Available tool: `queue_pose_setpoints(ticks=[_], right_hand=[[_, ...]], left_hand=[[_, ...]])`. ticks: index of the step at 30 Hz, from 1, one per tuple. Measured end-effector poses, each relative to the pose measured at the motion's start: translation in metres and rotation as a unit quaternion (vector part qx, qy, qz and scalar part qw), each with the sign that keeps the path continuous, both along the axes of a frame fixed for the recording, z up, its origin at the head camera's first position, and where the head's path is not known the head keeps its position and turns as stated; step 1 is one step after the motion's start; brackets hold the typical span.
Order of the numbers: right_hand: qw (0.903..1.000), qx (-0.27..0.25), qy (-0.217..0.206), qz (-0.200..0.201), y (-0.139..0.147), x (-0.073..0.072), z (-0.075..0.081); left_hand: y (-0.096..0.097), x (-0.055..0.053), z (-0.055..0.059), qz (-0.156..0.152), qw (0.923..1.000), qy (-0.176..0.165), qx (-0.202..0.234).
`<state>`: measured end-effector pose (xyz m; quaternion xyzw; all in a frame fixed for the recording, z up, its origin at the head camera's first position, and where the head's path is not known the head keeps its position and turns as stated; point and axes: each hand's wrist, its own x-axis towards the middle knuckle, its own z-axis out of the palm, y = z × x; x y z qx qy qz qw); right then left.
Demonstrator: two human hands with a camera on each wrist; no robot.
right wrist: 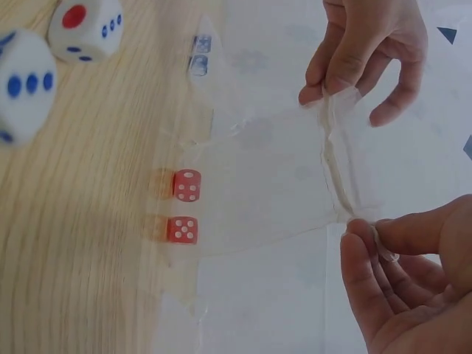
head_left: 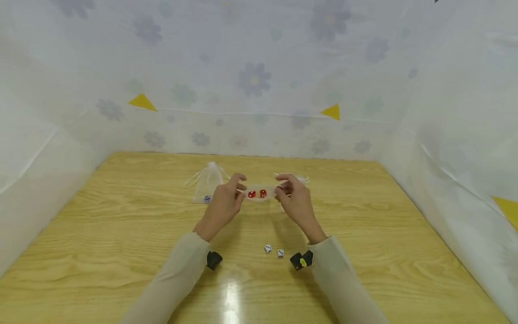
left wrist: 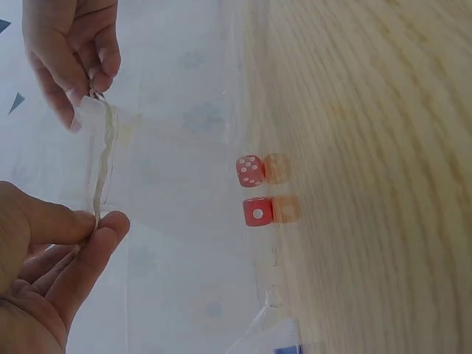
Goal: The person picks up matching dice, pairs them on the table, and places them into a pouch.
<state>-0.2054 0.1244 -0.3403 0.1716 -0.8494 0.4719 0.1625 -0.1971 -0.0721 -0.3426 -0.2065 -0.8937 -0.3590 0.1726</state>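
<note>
A sheer white drawstring pouch (left wrist: 177,169) hangs upright between both hands, its bottom at the wooden table. Two red dice sit in its bottom, one red die (left wrist: 257,212) beside the other red die (left wrist: 250,171). My left hand (head_left: 225,202) pinches one top corner at the drawstring hem between thumb and fingers. At the opposite top corner, my right hand (head_left: 296,201) pinches the hem and cord (right wrist: 385,247). The mouth is stretched into a nearly straight line. Left of the left hand lies a second pouch (head_left: 209,182) holding blue dice (right wrist: 199,65).
Two white dice (head_left: 268,248) (head_left: 280,254) rest on the table (head_left: 121,234), between the wrists and nearer the body. Another white pouch (head_left: 301,179) lies behind my right hand, partly hidden. White flowered sheeting (head_left: 255,81) encloses the table at the back and sides.
</note>
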Motion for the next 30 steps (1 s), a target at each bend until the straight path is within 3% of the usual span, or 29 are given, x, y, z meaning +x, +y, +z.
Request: queue_pose_setpoints(ticks=[4,12,16,30], right_hand=[[0.9999,0.001,-0.01,-0.008,0.004,-0.003,-0.001],[0.9982,0.04,-0.019,-0.04,0.007,-0.003,0.0],[0.9977,0.053,-0.013,-0.042,0.006,-0.003,0.006],[0.995,0.074,-0.015,-0.065,0.023,-0.018,0.011]], left_hand=[[-0.004,-0.001,0.002,0.019,0.9995,-0.015,-0.018],[-0.015,0.0,0.004,0.028,0.9961,-0.004,-0.084],[-0.022,0.0,0.007,0.058,0.993,-0.005,-0.103],[-0.05,-0.003,0.013,0.125,0.9878,-0.012,-0.092]])
